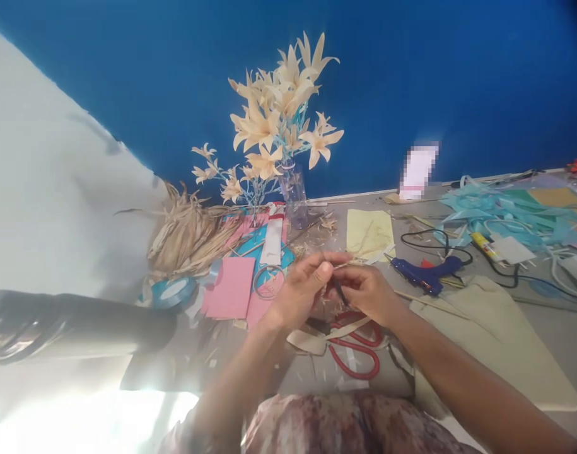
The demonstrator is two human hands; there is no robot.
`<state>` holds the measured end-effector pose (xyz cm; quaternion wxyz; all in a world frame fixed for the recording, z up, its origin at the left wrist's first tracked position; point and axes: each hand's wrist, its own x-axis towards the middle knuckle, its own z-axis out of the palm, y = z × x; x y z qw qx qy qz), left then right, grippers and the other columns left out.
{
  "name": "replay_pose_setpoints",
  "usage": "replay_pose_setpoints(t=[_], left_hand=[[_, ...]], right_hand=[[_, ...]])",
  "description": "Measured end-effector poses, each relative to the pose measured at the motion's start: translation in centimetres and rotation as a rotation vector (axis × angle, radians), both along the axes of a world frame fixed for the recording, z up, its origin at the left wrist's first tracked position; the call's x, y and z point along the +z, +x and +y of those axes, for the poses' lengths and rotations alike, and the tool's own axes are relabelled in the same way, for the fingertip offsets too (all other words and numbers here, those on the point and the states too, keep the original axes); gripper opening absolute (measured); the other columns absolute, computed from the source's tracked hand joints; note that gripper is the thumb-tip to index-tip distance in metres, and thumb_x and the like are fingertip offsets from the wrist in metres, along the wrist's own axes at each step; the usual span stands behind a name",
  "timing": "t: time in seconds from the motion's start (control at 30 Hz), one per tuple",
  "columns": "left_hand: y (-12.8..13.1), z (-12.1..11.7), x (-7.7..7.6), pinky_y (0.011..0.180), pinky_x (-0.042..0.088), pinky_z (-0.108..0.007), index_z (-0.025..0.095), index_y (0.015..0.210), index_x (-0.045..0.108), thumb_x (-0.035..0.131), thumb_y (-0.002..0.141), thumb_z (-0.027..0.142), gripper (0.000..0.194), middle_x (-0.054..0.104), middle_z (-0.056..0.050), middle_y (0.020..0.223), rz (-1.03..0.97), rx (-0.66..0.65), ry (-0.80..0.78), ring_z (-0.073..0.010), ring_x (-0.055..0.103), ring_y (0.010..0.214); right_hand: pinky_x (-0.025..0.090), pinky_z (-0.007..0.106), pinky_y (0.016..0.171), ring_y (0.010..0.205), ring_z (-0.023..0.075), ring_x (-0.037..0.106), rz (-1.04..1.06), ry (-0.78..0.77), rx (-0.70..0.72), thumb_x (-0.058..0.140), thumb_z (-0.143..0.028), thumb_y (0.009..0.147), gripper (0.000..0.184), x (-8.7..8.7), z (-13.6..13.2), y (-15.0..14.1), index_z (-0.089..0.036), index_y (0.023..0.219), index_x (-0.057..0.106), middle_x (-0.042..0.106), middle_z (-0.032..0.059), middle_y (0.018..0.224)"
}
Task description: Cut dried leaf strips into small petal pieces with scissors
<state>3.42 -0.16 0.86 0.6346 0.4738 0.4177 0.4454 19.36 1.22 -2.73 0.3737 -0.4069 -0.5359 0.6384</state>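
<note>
My left hand and my right hand meet in front of me, fingers closed in a pinch. A thin pale strip runs between the fingertips, and my left thumb presses at its near end. A slim dark object sticks out downward from my right fingers; its kind cannot be made out. Just below the hands lie scissors with red handles. Across them rests a pale curled husk strip. My fingers partly hide what they hold.
Cream husk flowers stand in a clear bottle at the back. Left lie dried husks, pink paper and a tape roll. Right are a blue glue gun, yellow paper, cables and turquoise strips.
</note>
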Motion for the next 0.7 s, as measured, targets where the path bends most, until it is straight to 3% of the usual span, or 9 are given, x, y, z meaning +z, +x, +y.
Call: replay_pose_setpoints(t=[0.1, 0.17, 0.27, 0.37, 0.47, 0.6, 0.7], left_hand=[[-2.5, 0.1, 0.4, 0.088, 0.048, -0.032, 0.019, 0.109, 0.065, 0.066, 0.08, 0.043, 0.038, 0.067, -0.009, 0.118, 0.349, 0.213, 0.18, -0.0238, 0.059, 0.109], [-4.6, -0.4, -0.1, 0.081, 0.049, -0.03, 0.02, 0.097, 0.068, 0.061, 0.083, 0.037, 0.024, 0.071, -0.006, 0.102, 0.598, 0.315, 0.161, -0.0207, 0.063, 0.094], [-7.0, -1.7, -2.0, 0.072, 0.048, -0.029, 0.02, 0.08, 0.067, 0.056, 0.084, 0.032, 0.016, 0.07, -0.002, 0.081, 0.797, 0.343, 0.075, -0.0183, 0.063, 0.075], [-7.5, -2.6, -4.1, 0.075, 0.047, -0.032, 0.021, 0.079, 0.067, 0.054, 0.084, 0.024, 0.015, 0.069, -0.004, 0.084, 1.01, 0.296, 0.129, -0.0201, 0.062, 0.08], [-6.7, -2.8, -5.2, 0.081, 0.047, -0.036, 0.02, 0.083, 0.069, 0.052, 0.085, 0.018, 0.017, 0.066, -0.007, 0.089, 1.158, 0.185, 0.261, -0.0229, 0.06, 0.09], [-5.8, -2.3, -5.2, 0.083, 0.046, -0.039, 0.019, 0.099, 0.071, 0.052, 0.083, 0.011, 0.026, 0.063, -0.01, 0.095, 1.251, 0.072, 0.37, -0.0259, 0.057, 0.098], [-6.5, -2.3, -4.6, 0.081, 0.047, -0.036, 0.02, 0.096, 0.071, 0.05, 0.086, 0.014, 0.024, 0.064, -0.009, 0.094, 1.175, 0.065, 0.359, -0.0238, 0.059, 0.095]], right_hand=[[0.05, 0.029, 0.063, 0.072, 0.0208, 0.065, 0.054, 0.019, -0.166, 0.081, -0.034, 0.066, 0.025, 0.1, 0.8, 1.0, -0.019, 0.085, 0.078, 0.073, 0.0037, 0.077], [0.052, 0.031, 0.068, 0.08, 0.0231, 0.067, 0.133, -0.015, -0.2, 0.082, -0.035, 0.065, 0.03, 0.0, 1.4, 1.8, -0.019, 0.091, 0.078, 0.075, 0.0057, 0.083], [0.05, 0.029, 0.064, 0.076, 0.0208, 0.066, 0.148, -0.044, -0.181, 0.084, -0.036, 0.064, 0.033, 0.1, 1.9, 2.6, -0.018, 0.092, 0.077, 0.074, 0.0059, 0.081], [0.048, 0.026, 0.06, 0.07, 0.0171, 0.063, 0.114, -0.052, -0.158, 0.083, -0.039, 0.066, 0.035, 0.2, 1.9, 2.5, -0.017, 0.092, 0.076, 0.072, 0.005, 0.079], [0.048, 0.026, 0.06, 0.073, 0.0182, 0.063, 0.11, -0.029, -0.164, 0.083, -0.042, 0.066, 0.039, -0.1, 2.0, 2.3, -0.017, 0.094, 0.074, 0.071, 0.006, 0.081], [0.044, 0.026, 0.056, 0.074, 0.0203, 0.063, 0.129, 0.003, -0.21, 0.082, -0.044, 0.065, 0.04, -0.7, 2.5, 2.5, -0.016, 0.093, 0.074, 0.07, 0.0069, 0.078], [0.035, 0.024, 0.05, 0.063, 0.0157, 0.056, 0.1, -0.009, -0.244, 0.081, -0.043, 0.066, 0.037, -0.9, 2.8, 2.6, -0.016, 0.09, 0.075, 0.069, 0.0052, 0.073]])
